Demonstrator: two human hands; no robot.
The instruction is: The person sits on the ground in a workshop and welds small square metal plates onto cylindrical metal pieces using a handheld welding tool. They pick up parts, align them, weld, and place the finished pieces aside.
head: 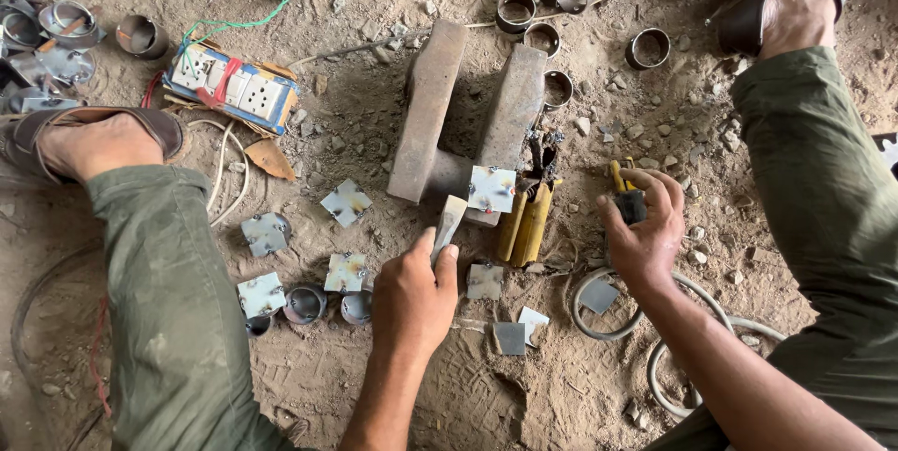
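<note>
Seated welding station on bare ground, seen from above. Your left hand point(413, 294) is closed around a flat pale metal bar point(448, 224), thumb on top, the bar's far end angled up toward the small square steel plate point(491, 189); that plate rests just beyond your fingertips on the near end of the heavy rusted U-shaped iron block point(468, 119). Your right hand point(645, 231) grips a yellow-and-black welding electrode holder point(625, 194), fingers wrapped tight; whether a rod is clamped in it cannot be told from this angle. Between your two hands lies a bundle of yellow tubes with burnt ends point(526, 222); just right of your left wrist sit two loose small square plates point(510, 337); left of that hand lie finished pieces, square plates joined to short steel rings point(304, 303); a grey cable point(599, 320) loops under your right forearm.

For a sound tack, as a judgement: press the bar firmly so the plate sits flat and cannot creep on the block; keep your left fingers behind the bar's midpoint, clear of the joint; bring the holder in low from the right, wrist braced, cable free of the yellow bundle.
</note>
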